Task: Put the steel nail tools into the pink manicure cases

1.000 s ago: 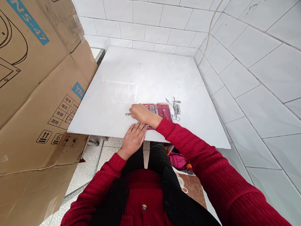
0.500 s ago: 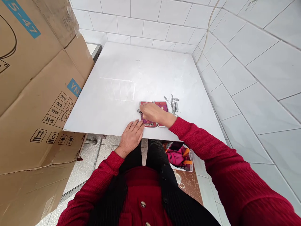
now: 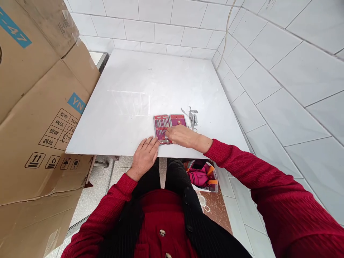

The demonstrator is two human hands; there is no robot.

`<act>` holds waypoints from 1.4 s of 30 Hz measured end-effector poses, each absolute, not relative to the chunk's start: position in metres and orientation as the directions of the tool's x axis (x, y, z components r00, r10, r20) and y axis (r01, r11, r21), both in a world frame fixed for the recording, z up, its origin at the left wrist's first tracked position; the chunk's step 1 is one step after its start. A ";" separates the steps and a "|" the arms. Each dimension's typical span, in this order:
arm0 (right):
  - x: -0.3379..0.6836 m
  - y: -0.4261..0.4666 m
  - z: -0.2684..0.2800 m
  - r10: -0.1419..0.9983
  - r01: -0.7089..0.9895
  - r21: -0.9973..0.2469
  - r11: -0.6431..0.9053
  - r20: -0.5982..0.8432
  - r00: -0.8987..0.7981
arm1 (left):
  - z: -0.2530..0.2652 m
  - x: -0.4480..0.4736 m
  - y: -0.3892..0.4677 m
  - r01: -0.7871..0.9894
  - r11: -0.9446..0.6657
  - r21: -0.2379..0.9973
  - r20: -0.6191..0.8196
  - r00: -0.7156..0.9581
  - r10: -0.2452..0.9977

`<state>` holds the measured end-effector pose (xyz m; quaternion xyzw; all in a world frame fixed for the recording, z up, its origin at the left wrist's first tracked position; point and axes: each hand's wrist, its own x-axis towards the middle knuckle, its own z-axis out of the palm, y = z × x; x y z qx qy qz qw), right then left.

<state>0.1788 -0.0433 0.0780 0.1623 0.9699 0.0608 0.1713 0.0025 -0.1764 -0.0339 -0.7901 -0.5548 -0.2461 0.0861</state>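
An open manicure case [image 3: 162, 138] with a red and purple lining lies near the table's front edge. Slim silver tools [image 3: 162, 125] stand in a row under a strap in its left half. My right hand [image 3: 182, 135] reaches over the case, thumb and fingers pinched on a small silver nail clipper [image 3: 166, 137] low in that half. The palm covers part of the right half. My left hand [image 3: 145, 154] lies with stretched fingers, tips against the case's near left corner. Right of the case are loose silver scissors [image 3: 192, 123] and nail clippers [image 3: 195, 119].
The white table [image 3: 129, 79] meets tiled walls behind and at the right. A tall cardboard box [image 3: 40, 107] stands along its left side. Below the front edge, a bag [image 3: 201, 177] with pink contents sits by my legs.
My right hand has moved from the case's upper left toward its lower middle, uncovering the row of tools. My left hand stays at the near left corner. The view has shifted slightly.
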 end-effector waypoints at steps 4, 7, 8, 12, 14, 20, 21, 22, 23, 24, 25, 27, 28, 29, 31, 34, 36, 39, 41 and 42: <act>0.179 -0.044 0.078 0.339 0.298 0.174 0.939 -0.312 -0.887 | -0.034 0.003 -0.176 0.920 -0.369 0.132 0.486 0.265 0.833; 0.181 -0.045 0.077 0.355 0.314 0.178 0.933 -0.294 -0.888 | -0.034 0.003 -0.176 0.923 -0.367 0.114 0.495 0.268 0.826; 0.182 -0.045 0.076 0.358 0.318 0.179 0.931 -0.289 -0.888 | -0.034 0.003 -0.175 0.924 -0.367 0.110 0.497 0.269 0.825; 0.184 -0.049 0.075 0.387 0.348 0.180 0.920 -0.284 -0.877 | -0.034 0.002 -0.176 0.922 -0.371 0.114 0.490 0.273 0.828; 0.184 -0.051 0.075 0.411 0.370 0.189 0.909 -0.278 -0.868 | -0.034 0.002 -0.175 0.920 -0.373 0.117 0.492 0.273 0.827; 0.188 -0.052 0.069 0.428 0.385 0.207 0.899 -0.240 -0.871 | -0.034 0.003 -0.175 0.921 -0.368 0.130 0.491 0.262 0.831; 0.189 -0.051 0.069 0.428 0.385 0.213 0.898 -0.230 -0.874 | -0.034 0.003 -0.175 0.921 -0.369 0.127 0.493 0.265 0.829; 0.189 -0.051 0.068 0.423 0.379 0.216 0.900 -0.220 -0.879 | -0.034 0.003 -0.175 0.921 -0.370 0.121 0.495 0.267 0.827; 0.188 -0.051 0.069 0.413 0.369 0.217 0.904 -0.214 -0.885 | -0.033 0.003 -0.175 0.921 -0.372 0.115 0.497 0.271 0.824; 0.187 -0.052 0.069 0.399 0.356 0.216 0.909 -0.210 -0.892 | -0.033 0.003 -0.175 0.921 -0.373 0.110 0.498 0.274 0.823; 0.186 -0.052 0.069 0.385 0.342 0.213 0.915 -0.209 -0.899 | -0.033 0.003 -0.175 0.922 -0.373 0.107 0.498 0.275 0.823; 0.182 -0.052 0.070 0.355 0.314 0.206 0.927 -0.208 -0.911 | -0.033 0.002 -0.176 0.922 -0.371 0.113 0.494 0.272 0.826; 0.181 -0.052 0.070 0.348 0.307 0.206 0.929 -0.205 -0.915 | -0.033 0.002 -0.176 0.921 -0.371 0.121 0.489 0.270 0.830; 0.179 -0.052 0.069 0.346 0.305 0.207 0.929 -0.202 -0.916 | -0.033 0.002 -0.176 0.919 -0.370 0.132 0.481 0.267 0.835; 0.177 -0.052 0.068 0.348 0.309 0.204 0.929 -0.195 -0.917 | -0.033 0.002 -0.176 0.917 -0.369 0.153 0.466 0.262 0.845; 0.176 -0.053 0.066 0.360 0.326 0.190 0.926 -0.188 -0.914 | -0.033 0.002 -0.176 0.915 -0.365 0.169 0.455 0.257 0.853; 0.177 -0.053 0.065 0.367 0.339 0.167 0.926 -0.179 -0.913 | -0.033 0.003 -0.176 0.914 -0.366 0.175 0.454 0.255 0.854; 0.177 -0.050 0.064 0.384 0.374 0.092 0.923 -0.165 -0.908 | -0.034 0.003 -0.176 0.913 -0.366 0.178 0.451 0.255 0.855; 0.177 -0.045 0.062 0.410 0.413 0.008 0.911 -0.152 -0.900 | -0.035 0.002 -0.176 0.914 -0.366 0.174 0.449 0.257 0.856; 0.178 -0.043 0.060 0.421 0.430 -0.047 0.902 -0.137 -0.897 | -0.035 0.002 -0.176 0.915 -0.366 0.171 0.451 0.257 0.855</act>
